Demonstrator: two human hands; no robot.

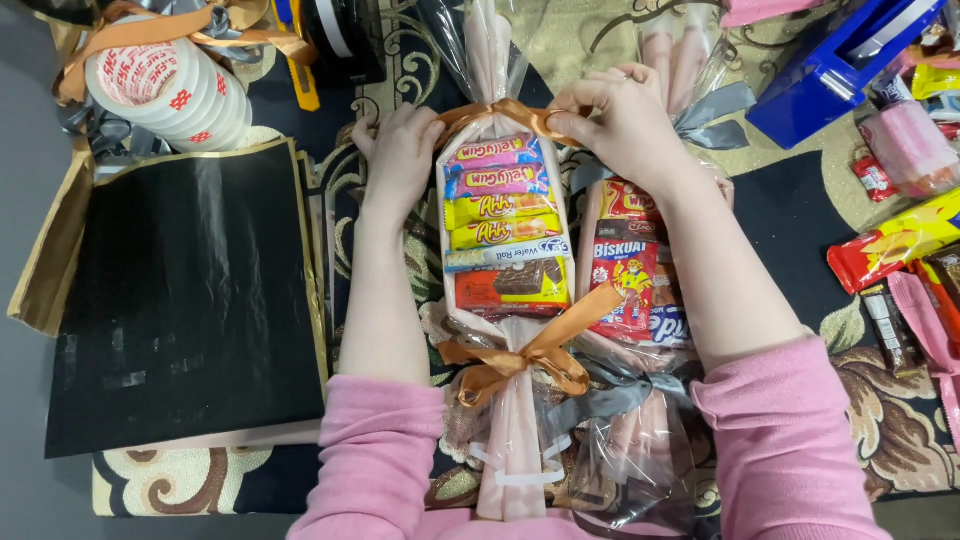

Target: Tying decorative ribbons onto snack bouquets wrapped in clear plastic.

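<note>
Fingers (590,112) of right hand (625,125) pinched orange ribbon (510,112) at snack bundle (500,225) neck, left hand (400,150) steadied; slackened pinch could loosen the knot.

Glossy cellophane wrap (500,60), satin ribbon (520,365)

surface: dark patterned cloth (800,215) | floor: grey (25,480) | light: even

Patterned carpet (880,400), wrapped snack bundles (505,260), black sheets (190,300), tape rolls (170,85)
</note>
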